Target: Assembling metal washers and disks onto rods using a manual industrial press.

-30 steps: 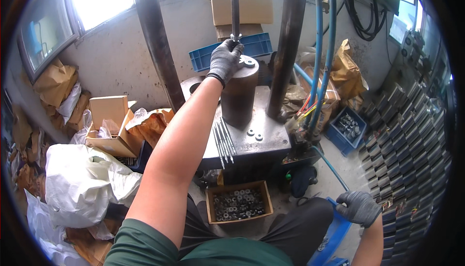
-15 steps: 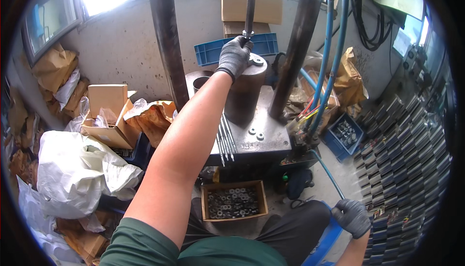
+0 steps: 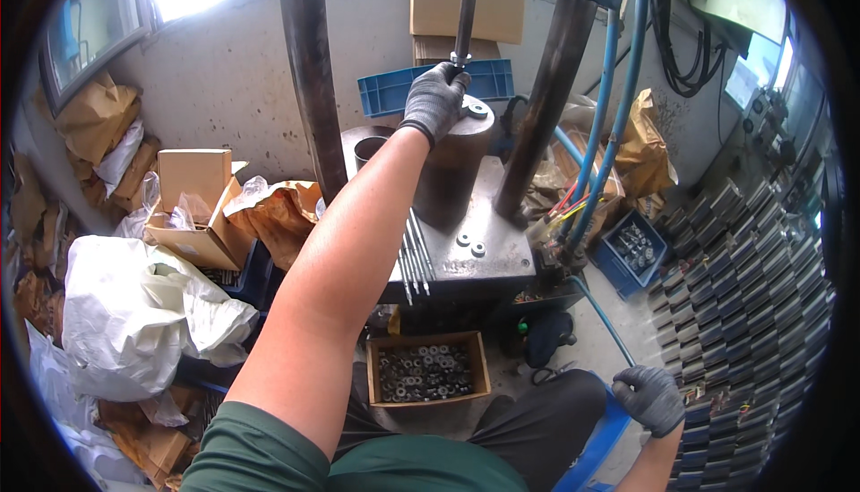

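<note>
My left hand [image 3: 435,100], in a grey glove, reaches over a thick dark metal cylinder [image 3: 451,174]. Its fingers are closed just below a shiny flanged ring [image 3: 460,59] at the lower end of an upright dark rod [image 3: 466,13]; whatever they grip is hidden. On the cylinder's top, beside that hand, lies a dark-centred washer [image 3: 477,111]. My right hand [image 3: 649,400], gloved alike, is closed round the near end of a thin blue lever [image 3: 602,320]. Several slim metal rods [image 3: 414,259] and two small rings [image 3: 471,246] lie on the metal press table [image 3: 502,259].
Dark posts [image 3: 313,89] and blue pipes [image 3: 618,125] flank the cylinder. A cardboard box [image 3: 488,371] of washers sits on the floor below. Stacked dark tubular parts [image 3: 735,313] and a blue bin [image 3: 634,255] stand right; a white sack [image 3: 134,313] and open carton [image 3: 193,232] stand left.
The view has shifted slightly. My left hand stays closed beneath the flanged ring and my right hand stays on the lever; little else differs.
</note>
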### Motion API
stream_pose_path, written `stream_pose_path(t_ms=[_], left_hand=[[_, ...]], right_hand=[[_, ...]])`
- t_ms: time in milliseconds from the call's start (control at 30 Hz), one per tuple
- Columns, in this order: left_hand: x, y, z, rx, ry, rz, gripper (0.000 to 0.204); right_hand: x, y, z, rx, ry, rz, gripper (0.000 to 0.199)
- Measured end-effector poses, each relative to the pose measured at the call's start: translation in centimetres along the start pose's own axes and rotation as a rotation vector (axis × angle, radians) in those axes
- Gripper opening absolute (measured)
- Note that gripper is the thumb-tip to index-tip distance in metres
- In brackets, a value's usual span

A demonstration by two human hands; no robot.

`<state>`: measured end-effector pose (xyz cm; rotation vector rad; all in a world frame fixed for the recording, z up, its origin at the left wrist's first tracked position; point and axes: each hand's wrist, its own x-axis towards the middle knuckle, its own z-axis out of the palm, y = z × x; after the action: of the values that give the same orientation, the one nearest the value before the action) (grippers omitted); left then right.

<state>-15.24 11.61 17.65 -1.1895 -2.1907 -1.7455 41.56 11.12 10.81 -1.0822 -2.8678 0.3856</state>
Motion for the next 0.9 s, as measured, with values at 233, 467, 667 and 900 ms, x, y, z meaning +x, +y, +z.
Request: stream_pose_path(t_ms=[233, 467, 667, 900], left_hand=[[-0.2, 0.0, -0.2, 0.025, -0.001, 0.025, 0.032], [0.0, 0.2, -0.1, 0.037, 0.003, 0.015, 0.031], [0.6, -0.7, 0.1, -0.043, 0.002, -0.002, 0.032], [-0.7, 1.1, -0.3, -0.297, 0.029, -0.036, 0.038]], right_hand=[[0.3, 0.0, -0.8, 0.018, -0.004, -0.018, 0.020], [1.0, 0.1, -1.9, 0.109, 0.030, -0.011, 0.018], [1.6, 0.6, -2.1, 0.051, 0.151, -0.134, 0.019], [6.3, 0.4, -4.5, 0.064, 0.692, -0.250, 0.017]])
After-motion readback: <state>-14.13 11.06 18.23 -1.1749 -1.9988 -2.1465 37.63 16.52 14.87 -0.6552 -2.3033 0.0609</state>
